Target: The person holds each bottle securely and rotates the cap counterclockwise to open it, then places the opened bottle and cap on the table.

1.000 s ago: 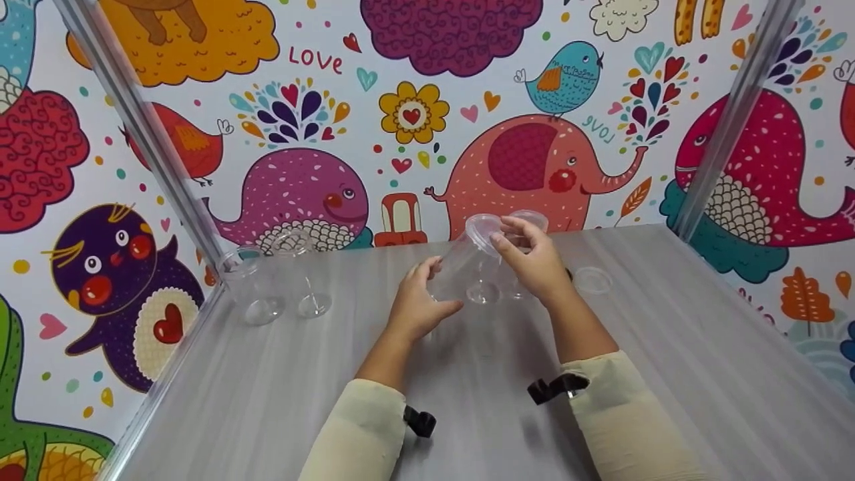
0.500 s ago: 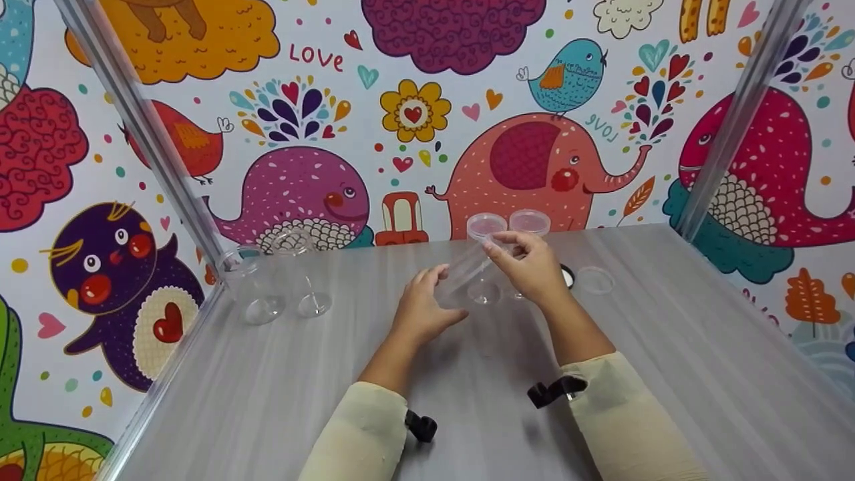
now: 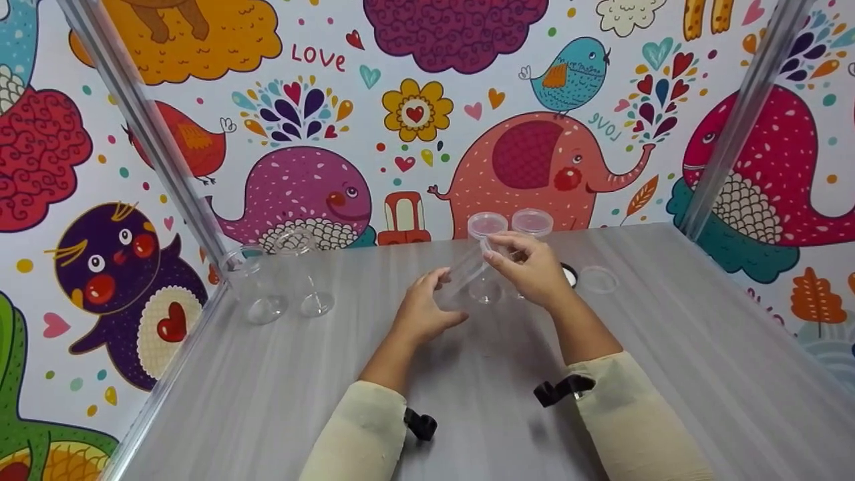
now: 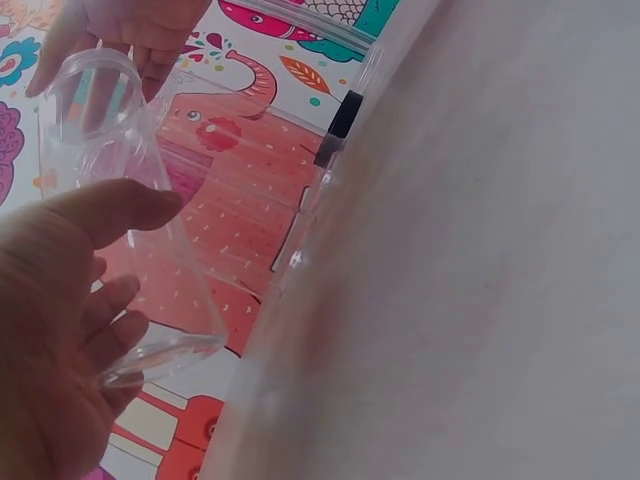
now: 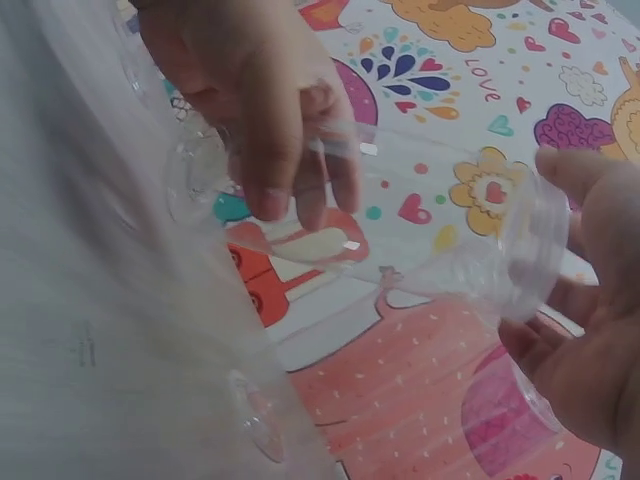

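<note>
A clear plastic jar (image 3: 465,270) is held tilted between both hands, its mouth end up and to the right. My left hand (image 3: 424,308) grips the lower part, with the thumb on the near side and fingers behind, as the left wrist view shows on the jar wall (image 4: 180,265). My right hand (image 3: 534,272) holds the jar by its rim; in the right wrist view its fingers are spread around the rim (image 5: 538,245). Just behind stand two upright clear jars with lids, a left one (image 3: 485,294) and a right one (image 3: 533,219) partly hidden by my right hand.
Two clear jars without lids, one nearer (image 3: 265,308) and one farther (image 3: 315,304), stand at the left. A clear round lid (image 3: 599,279) lies right of my hand, beside a black-rimmed white piece (image 3: 569,275). Patterned panels (image 3: 414,160) enclose the grey table (image 3: 481,414).
The held jar has tipped, and my right hand has shifted slightly down at its rim, uncovering the lids of the jars behind. Over the last half second the hands barely move.
</note>
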A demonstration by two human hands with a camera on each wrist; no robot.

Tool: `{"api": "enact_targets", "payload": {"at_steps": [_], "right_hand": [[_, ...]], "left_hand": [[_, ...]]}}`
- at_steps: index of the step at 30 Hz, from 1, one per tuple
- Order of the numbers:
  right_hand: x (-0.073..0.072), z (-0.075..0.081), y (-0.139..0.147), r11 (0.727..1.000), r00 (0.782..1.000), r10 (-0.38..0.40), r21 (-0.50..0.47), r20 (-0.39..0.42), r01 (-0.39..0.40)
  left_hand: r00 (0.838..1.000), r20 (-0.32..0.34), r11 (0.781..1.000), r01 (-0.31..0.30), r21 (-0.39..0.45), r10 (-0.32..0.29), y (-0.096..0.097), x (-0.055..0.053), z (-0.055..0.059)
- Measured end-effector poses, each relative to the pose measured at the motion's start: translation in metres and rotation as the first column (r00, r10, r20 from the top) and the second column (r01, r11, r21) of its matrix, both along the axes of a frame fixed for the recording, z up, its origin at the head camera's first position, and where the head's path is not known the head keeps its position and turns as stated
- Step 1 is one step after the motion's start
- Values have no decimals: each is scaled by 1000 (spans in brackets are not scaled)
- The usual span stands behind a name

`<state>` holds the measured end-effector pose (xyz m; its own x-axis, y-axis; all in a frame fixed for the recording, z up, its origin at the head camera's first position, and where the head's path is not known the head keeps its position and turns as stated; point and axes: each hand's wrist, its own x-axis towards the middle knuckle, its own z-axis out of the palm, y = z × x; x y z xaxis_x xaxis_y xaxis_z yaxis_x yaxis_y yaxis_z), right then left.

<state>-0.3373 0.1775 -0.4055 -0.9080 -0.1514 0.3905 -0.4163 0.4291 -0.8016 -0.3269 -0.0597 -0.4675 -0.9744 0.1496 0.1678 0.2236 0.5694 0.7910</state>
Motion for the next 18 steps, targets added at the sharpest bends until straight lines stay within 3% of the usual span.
{"api": "enact_targets", "payload": {"at_steps": [8,13,18], "right_hand": [[2,3,8,964,971,231,-120,-63,-237],[1,3,7,956,965,252,-134,-79,-260],[0,3,6,971,981,179,-147,-75,-188]], "left_hand": [[999,45,998,15,54,-18,-2,2,1],[999,30,999,15,48,-16,-2,2,2],[1000,27,998,15,63,-16,-3,4,3]]}}
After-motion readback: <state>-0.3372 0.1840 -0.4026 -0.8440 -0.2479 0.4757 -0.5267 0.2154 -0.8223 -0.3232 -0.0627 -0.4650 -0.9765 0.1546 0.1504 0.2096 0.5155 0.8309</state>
